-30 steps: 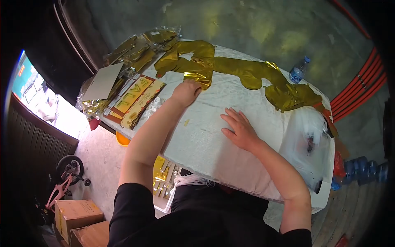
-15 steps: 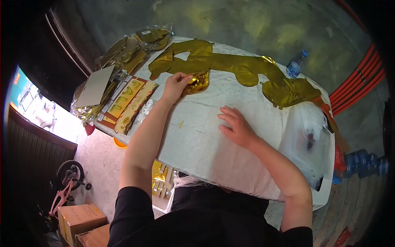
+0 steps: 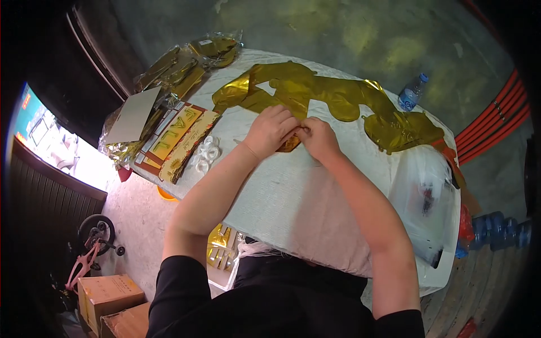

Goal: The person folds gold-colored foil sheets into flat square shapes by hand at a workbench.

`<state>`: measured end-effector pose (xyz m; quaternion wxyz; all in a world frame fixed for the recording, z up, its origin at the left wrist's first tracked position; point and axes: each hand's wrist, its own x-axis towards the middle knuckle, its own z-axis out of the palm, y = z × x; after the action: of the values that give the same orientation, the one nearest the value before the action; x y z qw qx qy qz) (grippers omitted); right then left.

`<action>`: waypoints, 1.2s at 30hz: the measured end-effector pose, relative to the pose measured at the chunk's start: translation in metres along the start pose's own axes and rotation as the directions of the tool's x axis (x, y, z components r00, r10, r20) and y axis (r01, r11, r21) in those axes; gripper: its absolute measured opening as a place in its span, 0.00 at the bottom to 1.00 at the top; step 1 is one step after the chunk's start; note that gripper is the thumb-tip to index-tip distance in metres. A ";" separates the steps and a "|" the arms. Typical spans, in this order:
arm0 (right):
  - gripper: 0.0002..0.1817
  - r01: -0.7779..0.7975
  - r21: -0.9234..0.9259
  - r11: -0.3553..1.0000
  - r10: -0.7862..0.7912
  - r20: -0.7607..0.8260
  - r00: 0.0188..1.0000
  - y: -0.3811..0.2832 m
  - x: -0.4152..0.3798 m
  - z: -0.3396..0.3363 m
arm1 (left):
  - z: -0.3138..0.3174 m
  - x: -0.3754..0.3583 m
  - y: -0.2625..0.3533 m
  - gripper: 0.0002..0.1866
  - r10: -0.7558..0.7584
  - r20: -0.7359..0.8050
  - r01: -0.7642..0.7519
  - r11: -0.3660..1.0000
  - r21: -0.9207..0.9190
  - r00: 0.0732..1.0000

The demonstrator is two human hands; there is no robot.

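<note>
My left hand point(image 3: 271, 130) is closed on the near edge of a gold foil balloon point(image 3: 290, 96), one of several flat, joined gold foil shapes lying across the white-covered table point(image 3: 282, 191). Beside it, my right hand point(image 3: 319, 138) pinches the same edge, its fingertips meeting those of my left. Part of the foil shows below and between the hands. The exact spot under the fingertips is hidden. Rolls of white ribbon point(image 3: 208, 155) lie left of my left forearm.
Printed "FALL" packs point(image 3: 176, 141), a white card point(image 3: 131, 117) and bagged gold foil point(image 3: 189, 70) lie at the left. At the right are a water bottle point(image 3: 412, 93) and clear plastic bags point(image 3: 424, 188). Cardboard boxes point(image 3: 111, 296) stand on the floor.
My left hand has moved right and nearer with the foil, pulling the left foil shapes along. My right hand has moved up and left from above the table and closed at the foil.
</note>
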<state>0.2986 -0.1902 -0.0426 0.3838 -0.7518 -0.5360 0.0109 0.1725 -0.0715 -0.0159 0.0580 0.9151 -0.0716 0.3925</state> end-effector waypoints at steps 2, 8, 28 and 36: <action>0.09 -0.117 0.164 0.980 0.114 0.027 0.993 0.012 0.011 0.005 | -0.003 0.003 0.005 0.09 0.021 -0.047 -0.020 1.000 0.021 0.999; 0.11 -0.250 0.532 0.809 0.250 0.073 0.966 0.018 0.023 0.002 | 0.016 -0.017 -0.012 0.16 -0.132 0.209 0.130 0.991 0.025 0.969; 0.17 0.465 0.672 0.576 0.315 -0.708 0.632 0.018 0.030 -0.286 | 0.012 -0.001 -0.138 0.32 -0.620 0.552 0.599 0.761 0.248 0.558; 0.16 0.094 0.487 0.868 0.106 -0.367 0.924 0.035 -0.082 -0.255 | 0.012 -0.018 -0.219 0.29 -0.543 0.140 0.515 0.835 0.192 0.828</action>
<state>0.4005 -0.4061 0.0840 0.6607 -0.6170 -0.4275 0.0026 0.2078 0.1435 -0.0481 0.0905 0.9336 0.2088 0.2767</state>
